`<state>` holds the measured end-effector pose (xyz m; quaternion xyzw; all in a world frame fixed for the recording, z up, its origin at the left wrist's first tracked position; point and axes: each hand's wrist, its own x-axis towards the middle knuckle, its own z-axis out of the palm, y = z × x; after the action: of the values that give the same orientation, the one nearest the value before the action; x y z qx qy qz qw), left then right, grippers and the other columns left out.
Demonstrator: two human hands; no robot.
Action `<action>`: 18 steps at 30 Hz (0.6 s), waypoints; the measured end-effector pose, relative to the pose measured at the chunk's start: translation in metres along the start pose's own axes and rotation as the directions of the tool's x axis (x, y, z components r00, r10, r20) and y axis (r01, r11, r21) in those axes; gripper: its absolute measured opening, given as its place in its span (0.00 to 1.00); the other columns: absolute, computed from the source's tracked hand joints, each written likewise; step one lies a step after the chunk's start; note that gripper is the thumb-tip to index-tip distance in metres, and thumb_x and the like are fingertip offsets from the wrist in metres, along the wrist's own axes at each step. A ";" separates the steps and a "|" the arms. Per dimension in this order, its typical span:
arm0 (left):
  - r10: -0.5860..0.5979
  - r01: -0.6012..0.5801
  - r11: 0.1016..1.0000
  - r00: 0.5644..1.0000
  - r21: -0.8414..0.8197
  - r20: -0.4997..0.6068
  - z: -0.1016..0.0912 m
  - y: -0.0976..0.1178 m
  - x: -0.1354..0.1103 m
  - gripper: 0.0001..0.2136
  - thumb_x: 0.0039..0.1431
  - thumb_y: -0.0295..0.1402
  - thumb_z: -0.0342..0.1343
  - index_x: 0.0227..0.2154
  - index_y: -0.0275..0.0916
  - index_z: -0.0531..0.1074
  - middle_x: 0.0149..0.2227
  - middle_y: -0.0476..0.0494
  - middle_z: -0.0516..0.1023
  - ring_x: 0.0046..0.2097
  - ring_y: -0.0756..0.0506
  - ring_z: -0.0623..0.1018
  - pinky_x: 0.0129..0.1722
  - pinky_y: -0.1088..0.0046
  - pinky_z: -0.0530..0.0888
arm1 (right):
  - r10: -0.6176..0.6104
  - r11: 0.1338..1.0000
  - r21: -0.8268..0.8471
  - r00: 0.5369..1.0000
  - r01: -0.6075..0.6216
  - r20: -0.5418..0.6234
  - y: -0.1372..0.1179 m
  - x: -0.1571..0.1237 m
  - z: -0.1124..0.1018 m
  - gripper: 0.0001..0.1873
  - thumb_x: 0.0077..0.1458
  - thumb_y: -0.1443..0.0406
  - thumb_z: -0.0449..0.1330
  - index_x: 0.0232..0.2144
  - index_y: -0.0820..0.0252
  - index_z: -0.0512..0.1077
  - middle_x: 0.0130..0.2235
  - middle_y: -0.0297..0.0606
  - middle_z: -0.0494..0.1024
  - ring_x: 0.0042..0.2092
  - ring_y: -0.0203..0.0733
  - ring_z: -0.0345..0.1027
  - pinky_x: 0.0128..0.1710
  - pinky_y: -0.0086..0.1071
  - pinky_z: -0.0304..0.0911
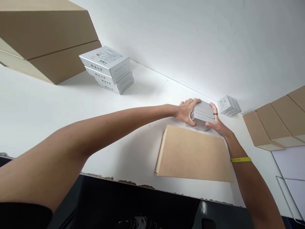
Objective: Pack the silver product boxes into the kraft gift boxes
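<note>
Between my two hands is a stack of small white printed boxes (203, 111), close behind a flat brown cardboard box (193, 154) on the table. My left hand (188, 111) grips the stack's left side, thumb at the front and fingers over the back edge. On the right side, my right hand (215, 121) presses its thumb and fingers against the boxes. The lowest part of the stack is partly hidden by my fingers.
Another stack of white boxes (107, 70) stands at left, beside large brown cartons (52, 38). Right of my hands are a smaller white stack (229, 106) and a row of brown boxes (274, 124). A white wall (202, 41) bounds the table's back; its front edge (133, 183) is chipped.
</note>
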<state>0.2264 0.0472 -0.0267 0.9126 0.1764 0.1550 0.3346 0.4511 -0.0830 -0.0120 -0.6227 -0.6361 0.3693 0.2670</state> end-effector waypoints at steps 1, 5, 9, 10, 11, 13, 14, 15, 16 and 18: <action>-0.001 0.001 1.000 1.000 0.014 -0.010 0.001 0.001 -0.002 0.55 0.39 0.51 0.67 0.69 0.40 0.48 0.65 0.27 0.62 0.67 0.27 0.64 0.68 0.41 0.62 | -0.012 1.000 0.009 1.000 0.012 -0.006 0.000 0.002 0.002 0.79 0.42 0.27 0.68 0.75 0.45 0.23 0.78 0.47 0.30 0.78 0.57 0.32 0.76 0.55 0.44; 0.005 -0.003 0.999 0.999 0.052 -0.040 -0.015 0.011 -0.013 0.52 0.41 0.50 0.67 0.67 0.38 0.51 0.64 0.25 0.62 0.62 0.29 0.70 0.62 0.44 0.70 | -0.074 0.997 0.005 0.997 0.074 -0.039 -0.009 0.006 0.006 0.80 0.42 0.30 0.72 0.75 0.44 0.25 0.78 0.49 0.37 0.77 0.59 0.39 0.75 0.58 0.47; 0.204 -0.126 0.866 0.973 0.484 -0.112 -0.057 0.023 -0.037 0.49 0.40 0.37 0.70 0.67 0.36 0.56 0.64 0.20 0.62 0.63 0.24 0.69 0.61 0.39 0.67 | -0.175 0.984 -0.065 0.973 0.167 -0.148 -0.023 -0.007 0.006 0.77 0.44 0.40 0.78 0.75 0.36 0.26 0.78 0.41 0.37 0.79 0.54 0.33 0.77 0.58 0.40; 0.273 -0.148 0.763 0.956 0.629 -0.106 -0.068 0.025 -0.047 0.47 0.41 0.33 0.70 0.67 0.37 0.58 0.65 0.20 0.62 0.64 0.23 0.68 0.62 0.37 0.65 | -0.192 0.980 -0.080 0.965 0.180 -0.181 -0.025 -0.014 0.006 0.74 0.47 0.42 0.78 0.75 0.35 0.29 0.78 0.40 0.37 0.79 0.53 0.32 0.77 0.57 0.40; 0.323 -0.147 0.650 0.941 0.746 -0.097 -0.077 0.026 -0.058 0.46 0.42 0.30 0.69 0.67 0.39 0.58 0.67 0.21 0.61 0.65 0.22 0.67 0.63 0.34 0.63 | -0.199 0.979 -0.088 0.957 0.184 -0.212 -0.025 -0.022 0.005 0.69 0.50 0.43 0.77 0.75 0.34 0.32 0.78 0.39 0.39 0.78 0.52 0.35 0.77 0.58 0.42; 0.343 -0.058 0.488 0.930 0.871 -0.131 -0.087 0.026 -0.083 0.44 0.44 0.24 0.66 0.67 0.43 0.58 0.70 0.23 0.60 0.69 0.21 0.64 0.64 0.30 0.60 | -0.194 0.981 -0.084 0.942 0.178 -0.273 -0.019 -0.039 0.004 0.59 0.55 0.42 0.72 0.73 0.34 0.38 0.77 0.42 0.44 0.76 0.54 0.44 0.75 0.59 0.50; 0.317 0.014 0.448 0.932 0.894 -0.174 -0.087 0.025 -0.095 0.43 0.46 0.22 0.64 0.67 0.44 0.59 0.71 0.24 0.60 0.70 0.20 0.62 0.64 0.28 0.59 | -0.186 0.982 -0.076 0.934 0.170 -0.306 -0.014 -0.046 0.004 0.55 0.57 0.41 0.70 0.72 0.35 0.40 0.76 0.43 0.46 0.75 0.54 0.48 0.74 0.60 0.53; 0.267 0.087 0.428 0.939 0.899 -0.217 -0.085 0.023 -0.106 0.41 0.47 0.22 0.62 0.67 0.44 0.60 0.71 0.25 0.60 0.70 0.19 0.62 0.64 0.27 0.59 | -0.176 0.984 -0.068 0.924 0.162 -0.339 -0.007 -0.053 0.005 0.52 0.58 0.40 0.69 0.71 0.36 0.41 0.75 0.45 0.48 0.74 0.55 0.52 0.72 0.61 0.56; 0.201 0.149 0.420 0.947 0.895 -0.252 -0.082 0.021 -0.116 0.38 0.49 0.22 0.61 0.66 0.42 0.62 0.70 0.24 0.61 0.70 0.18 0.62 0.64 0.27 0.60 | -0.165 0.986 -0.060 0.914 0.153 -0.371 0.000 -0.058 0.005 0.50 0.59 0.39 0.67 0.70 0.37 0.43 0.74 0.47 0.50 0.73 0.56 0.54 0.71 0.62 0.58; 0.075 0.206 0.412 0.963 0.887 -0.258 -0.075 0.018 -0.129 0.33 0.50 0.24 0.62 0.62 0.39 0.68 0.68 0.23 0.65 0.68 0.18 0.65 0.63 0.29 0.63 | -0.145 0.989 -0.049 0.894 0.137 -0.423 0.013 -0.066 0.007 0.46 0.60 0.37 0.64 0.68 0.39 0.45 0.72 0.49 0.52 0.71 0.57 0.57 0.68 0.63 0.62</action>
<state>0.0855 0.0208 0.0185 0.9115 0.3097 0.1386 -0.2324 0.4588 -0.1495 -0.0186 -0.6428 -0.6093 0.1984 0.4197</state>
